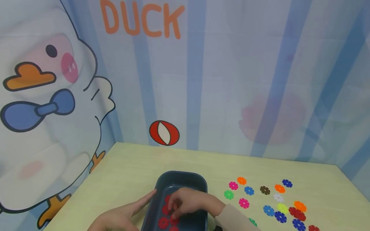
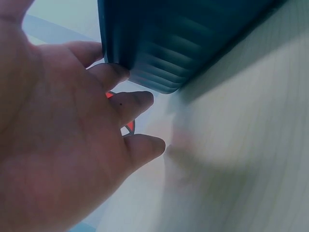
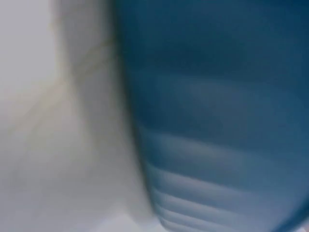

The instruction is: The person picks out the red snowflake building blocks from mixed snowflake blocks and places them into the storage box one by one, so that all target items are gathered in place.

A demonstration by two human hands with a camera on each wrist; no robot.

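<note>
A dark blue rectangular tray (image 1: 192, 180) with raised sides stands on the table, with several red notched plastic discs (image 1: 163, 223) in its left half. My left hand (image 1: 119, 218) is beside the tray's left side, its index fingertip at the rim. In the left wrist view, the fingers (image 2: 133, 104) reach towards the tray's ribbed outer wall (image 2: 164, 63) with a slight bend. Inside the tray, my right hand (image 1: 188, 203) is low over the red discs with bent fingers. Whether a disc is pinched there is hidden. The right wrist view shows only the blurred tray wall (image 3: 217, 145).
Several loose notched discs lie right of the tray, among them a pink disc (image 1: 244, 203), a brown disc (image 1: 265, 190), a white disc (image 1: 278, 197) and dark red discs (image 1: 297, 213). A printed duck curtain (image 1: 225, 80) hangs behind the pale yellow table (image 1: 130, 173).
</note>
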